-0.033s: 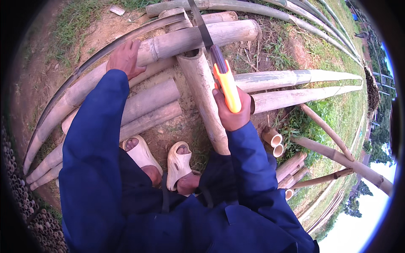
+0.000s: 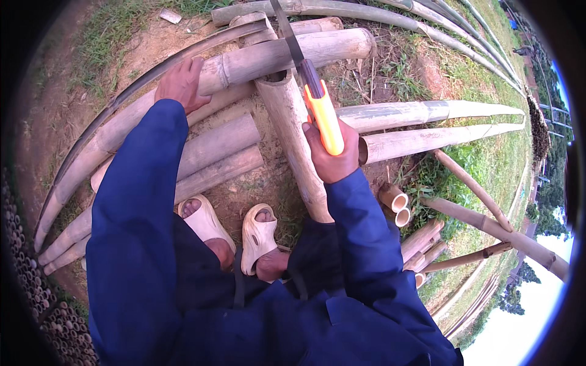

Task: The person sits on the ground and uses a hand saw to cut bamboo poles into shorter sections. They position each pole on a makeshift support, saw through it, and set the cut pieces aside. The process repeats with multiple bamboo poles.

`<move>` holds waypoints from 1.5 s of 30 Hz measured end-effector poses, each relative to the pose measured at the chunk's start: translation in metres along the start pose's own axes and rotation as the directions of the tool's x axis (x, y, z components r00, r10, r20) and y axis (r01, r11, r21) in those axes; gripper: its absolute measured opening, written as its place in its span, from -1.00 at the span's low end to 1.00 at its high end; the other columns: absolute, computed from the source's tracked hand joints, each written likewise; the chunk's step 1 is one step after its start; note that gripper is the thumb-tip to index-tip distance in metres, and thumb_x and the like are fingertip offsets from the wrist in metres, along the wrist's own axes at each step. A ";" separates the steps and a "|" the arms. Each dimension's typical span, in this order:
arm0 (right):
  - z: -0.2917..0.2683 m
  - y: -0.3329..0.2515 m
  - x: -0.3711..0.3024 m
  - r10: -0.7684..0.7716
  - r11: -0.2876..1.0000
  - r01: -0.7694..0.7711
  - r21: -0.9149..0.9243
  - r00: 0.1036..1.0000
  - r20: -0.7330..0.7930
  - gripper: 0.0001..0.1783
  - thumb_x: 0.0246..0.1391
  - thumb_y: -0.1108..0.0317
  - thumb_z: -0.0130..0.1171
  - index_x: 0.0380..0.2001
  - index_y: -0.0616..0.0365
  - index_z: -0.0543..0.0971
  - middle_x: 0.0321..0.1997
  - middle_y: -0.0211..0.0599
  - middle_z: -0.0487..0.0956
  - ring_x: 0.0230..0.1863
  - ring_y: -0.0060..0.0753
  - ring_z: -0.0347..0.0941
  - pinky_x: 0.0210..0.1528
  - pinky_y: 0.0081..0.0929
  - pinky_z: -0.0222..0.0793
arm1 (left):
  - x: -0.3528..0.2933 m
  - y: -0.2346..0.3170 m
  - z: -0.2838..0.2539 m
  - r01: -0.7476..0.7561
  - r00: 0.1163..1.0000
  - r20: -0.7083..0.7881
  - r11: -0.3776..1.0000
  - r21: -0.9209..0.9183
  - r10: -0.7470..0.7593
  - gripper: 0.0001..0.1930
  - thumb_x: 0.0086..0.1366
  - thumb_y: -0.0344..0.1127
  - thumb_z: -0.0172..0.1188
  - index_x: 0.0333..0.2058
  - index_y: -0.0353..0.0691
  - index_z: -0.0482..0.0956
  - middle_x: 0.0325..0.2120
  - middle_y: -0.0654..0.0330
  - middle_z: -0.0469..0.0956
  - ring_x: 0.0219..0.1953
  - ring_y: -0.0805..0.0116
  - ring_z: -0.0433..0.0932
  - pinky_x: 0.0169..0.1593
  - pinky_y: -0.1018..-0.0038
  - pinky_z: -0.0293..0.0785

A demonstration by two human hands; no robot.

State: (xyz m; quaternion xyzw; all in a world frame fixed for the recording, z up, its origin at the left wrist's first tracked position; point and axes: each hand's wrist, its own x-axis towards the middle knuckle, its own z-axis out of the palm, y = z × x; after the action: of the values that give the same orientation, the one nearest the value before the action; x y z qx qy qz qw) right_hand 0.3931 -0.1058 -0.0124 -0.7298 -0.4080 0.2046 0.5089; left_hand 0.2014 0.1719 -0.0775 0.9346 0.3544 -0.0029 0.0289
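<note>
Bare dirt (image 2: 241, 194) lies open ahead of the pale sandals (image 2: 259, 236). Beyond, the right hand (image 2: 339, 166) grips the saw (image 2: 326, 119) by its orange-yellow handle; the dark, straight blade crosses the thick bamboo pole (image 2: 256, 62) near its free right end. The left hand (image 2: 182, 84) lies over the pale, ringed pole, thumb apart. Farther off stretch long poles (image 2: 354, 8).
</note>
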 end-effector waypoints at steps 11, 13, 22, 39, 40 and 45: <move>-0.055 -0.026 -0.114 0.159 0.981 -0.155 -0.119 0.987 0.022 -0.73 0.19 0.49 0.31 -0.04 0.32 0.68 -0.44 -0.11 0.68 -0.44 -0.35 0.66 -0.30 -0.45 0.51 | -0.005 -0.002 0.003 0.020 1.000 -0.002 1.000 0.022 -0.020 -0.12 -0.01 0.00 0.59 0.24 -0.14 0.35 0.05 0.07 0.51 0.14 0.02 0.54 0.24 0.19 0.49; -0.023 -0.013 -0.047 0.168 0.982 -0.167 -0.086 0.986 0.003 -0.78 0.20 0.48 0.31 -0.10 0.33 0.67 -0.49 -0.12 0.65 -0.50 -0.41 0.57 -0.36 -0.43 0.47 | -0.009 -0.006 0.010 0.015 1.000 -0.005 1.000 0.004 -0.015 -0.13 -0.01 0.00 0.59 0.23 -0.14 0.36 0.05 0.07 0.51 0.14 0.02 0.54 0.23 0.19 0.50; -0.051 -0.027 -0.093 0.256 0.962 -0.243 -0.123 0.962 0.098 -0.67 0.18 0.48 0.34 0.02 0.32 0.66 -0.34 -0.12 0.72 -0.32 -0.46 0.66 -0.22 -0.46 0.52 | -0.007 -0.014 0.005 0.022 1.000 -0.003 1.000 -0.006 -0.022 -0.10 -0.06 0.00 0.59 0.24 -0.14 0.37 0.08 0.08 0.50 0.17 0.03 0.53 0.25 0.19 0.49; -0.048 -0.025 -0.097 0.200 0.976 -0.187 -0.114 0.973 0.113 -0.66 0.19 0.52 0.33 0.04 0.32 0.65 -0.32 -0.12 0.71 -0.32 -0.40 0.67 -0.20 -0.43 0.54 | -0.011 -0.015 0.006 0.040 0.999 0.006 0.998 0.038 -0.040 -0.10 -0.03 0.01 0.58 0.25 -0.13 0.37 0.11 0.06 0.50 0.15 -0.01 0.54 0.23 0.17 0.49; -0.058 -0.026 -0.126 0.211 0.972 -0.201 -0.121 0.975 0.076 -0.63 0.16 0.54 0.33 0.06 0.31 0.65 -0.26 -0.09 0.74 -0.24 -0.34 0.73 -0.15 -0.44 0.56 | -0.006 -0.010 0.004 0.038 0.999 0.002 0.999 0.034 -0.038 -0.11 -0.03 0.00 0.58 0.25 -0.13 0.37 0.10 0.06 0.50 0.15 -0.01 0.54 0.23 0.17 0.50; -0.048 -0.014 -0.085 0.222 0.971 -0.215 -0.101 0.973 0.063 -0.70 0.17 0.53 0.31 -0.02 0.35 0.68 -0.35 -0.09 0.73 -0.32 -0.33 0.71 -0.22 -0.45 0.54 | -0.006 -0.008 0.012 0.028 1.000 -0.002 0.999 0.022 -0.028 -0.12 -0.02 0.02 0.58 0.23 -0.13 0.37 0.05 0.09 0.51 0.13 0.02 0.55 0.20 0.19 0.53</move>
State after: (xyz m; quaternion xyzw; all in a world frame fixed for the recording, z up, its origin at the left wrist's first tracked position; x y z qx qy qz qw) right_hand 0.3728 -0.2000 0.0095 -0.7852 -0.3527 0.2669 0.4333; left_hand 0.1919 0.1736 -0.0900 0.9298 0.3675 -0.0065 0.0183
